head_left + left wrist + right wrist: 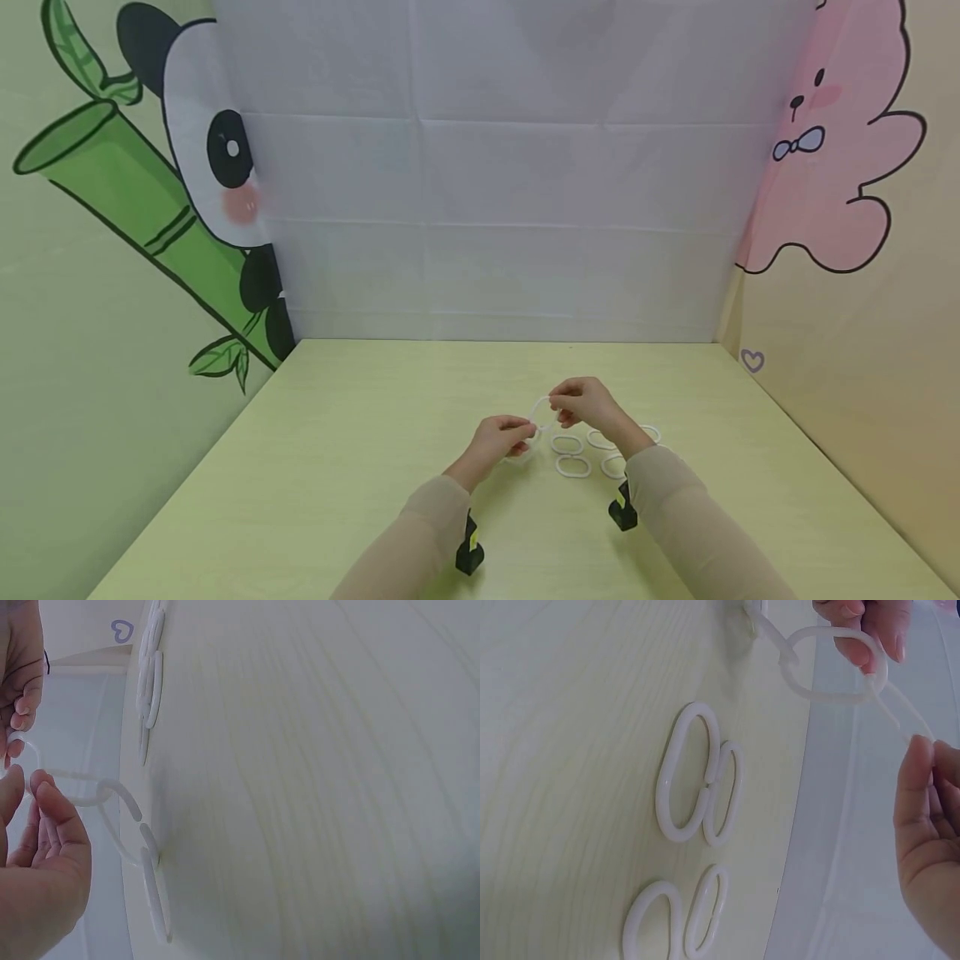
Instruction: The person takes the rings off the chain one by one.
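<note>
My left hand (495,442) pinches an oval white plastic chain link (832,698) between thumb and fingers. Through it passes a second white link (914,709), pinched at its far end by my right hand (588,404). Both hands are raised over the table and close together. From the left hand's link hangs more white chain; in the left wrist view its lowest link (155,900) comes down at the tabletop. Several loose white links lie below the right hand, among them a large one (664,769) with a gap in its side.
The pale wood-grain table (315,467) reaches back to a white cloth (495,167). Painted walls stand at both sides, a panda (195,133) on the left and a pink bear (832,192) on the right. The right forearm covers part of the loose links in the head view.
</note>
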Available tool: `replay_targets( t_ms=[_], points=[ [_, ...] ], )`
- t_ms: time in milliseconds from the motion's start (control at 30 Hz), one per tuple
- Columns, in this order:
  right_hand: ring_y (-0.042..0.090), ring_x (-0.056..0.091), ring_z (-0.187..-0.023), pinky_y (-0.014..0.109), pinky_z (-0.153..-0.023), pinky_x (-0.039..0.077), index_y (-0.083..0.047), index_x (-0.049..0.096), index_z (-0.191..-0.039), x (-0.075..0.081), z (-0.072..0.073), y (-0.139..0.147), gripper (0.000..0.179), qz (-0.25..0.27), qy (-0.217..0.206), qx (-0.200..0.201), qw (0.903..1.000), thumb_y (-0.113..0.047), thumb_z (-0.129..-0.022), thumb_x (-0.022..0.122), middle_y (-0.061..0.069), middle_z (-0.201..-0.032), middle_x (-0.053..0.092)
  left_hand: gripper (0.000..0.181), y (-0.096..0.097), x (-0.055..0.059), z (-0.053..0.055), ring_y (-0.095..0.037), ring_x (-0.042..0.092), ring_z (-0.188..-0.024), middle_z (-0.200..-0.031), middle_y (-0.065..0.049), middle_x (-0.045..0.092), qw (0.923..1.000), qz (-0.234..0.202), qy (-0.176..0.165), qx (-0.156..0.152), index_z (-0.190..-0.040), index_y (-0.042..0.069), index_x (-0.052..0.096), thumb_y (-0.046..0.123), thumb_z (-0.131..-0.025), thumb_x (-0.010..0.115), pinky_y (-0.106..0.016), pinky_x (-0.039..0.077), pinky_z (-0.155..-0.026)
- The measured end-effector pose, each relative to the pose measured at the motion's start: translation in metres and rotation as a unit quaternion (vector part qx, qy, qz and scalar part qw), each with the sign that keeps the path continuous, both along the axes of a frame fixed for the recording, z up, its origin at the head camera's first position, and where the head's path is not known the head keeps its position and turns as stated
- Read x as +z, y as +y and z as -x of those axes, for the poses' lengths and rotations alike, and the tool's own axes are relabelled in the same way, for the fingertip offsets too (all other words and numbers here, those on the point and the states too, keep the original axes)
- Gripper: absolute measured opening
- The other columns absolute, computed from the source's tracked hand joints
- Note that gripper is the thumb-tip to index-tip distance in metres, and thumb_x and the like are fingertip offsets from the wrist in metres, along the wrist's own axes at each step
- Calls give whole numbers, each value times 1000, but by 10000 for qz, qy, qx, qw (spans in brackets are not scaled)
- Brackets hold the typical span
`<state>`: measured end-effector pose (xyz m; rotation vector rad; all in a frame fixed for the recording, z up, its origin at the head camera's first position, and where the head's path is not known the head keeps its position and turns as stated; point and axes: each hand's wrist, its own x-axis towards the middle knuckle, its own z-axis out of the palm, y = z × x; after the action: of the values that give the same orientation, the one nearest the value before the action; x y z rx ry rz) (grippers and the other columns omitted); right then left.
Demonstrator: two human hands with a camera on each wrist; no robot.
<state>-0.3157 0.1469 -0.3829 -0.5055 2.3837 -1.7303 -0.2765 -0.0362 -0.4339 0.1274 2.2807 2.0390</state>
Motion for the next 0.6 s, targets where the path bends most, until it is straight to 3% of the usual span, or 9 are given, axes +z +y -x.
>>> replay_targets(
  t_ms=[300,467,600],
  points=[
    [15,59,-60,30,-59,53,11,59,-100,-2,4,1,19,146,-134,-236,9995,-4,-89,59,10,-79,61,27,1,3,2,-11,57,-66,-93,-15,65,10000,-30,-20,70,-102,-5,61,16,-87,66,-28,52,-66],
    [15,59,-60,30,-59,54,10,60,-100,-1,2,0,18,192,-190,-306,9992,-4,-89,60,14,-82,61,24,0,20,-12,-11,57,-66,-98,-23,63,10000,-57,35,12,-102,-7,61,12,-88,64,-31,52,-69],
    [15,60,-60,30,-60,54,10,59,-101,-3,3,-1,18,248,-258,-383,9986,-3,-89,60,12,-80,61,25,-1,15,-6,-10,58,-66,-97,-20,64,9999,-126,71,20,-104,-7,62,13,-88,64,-29,52,-68]
  ],
)
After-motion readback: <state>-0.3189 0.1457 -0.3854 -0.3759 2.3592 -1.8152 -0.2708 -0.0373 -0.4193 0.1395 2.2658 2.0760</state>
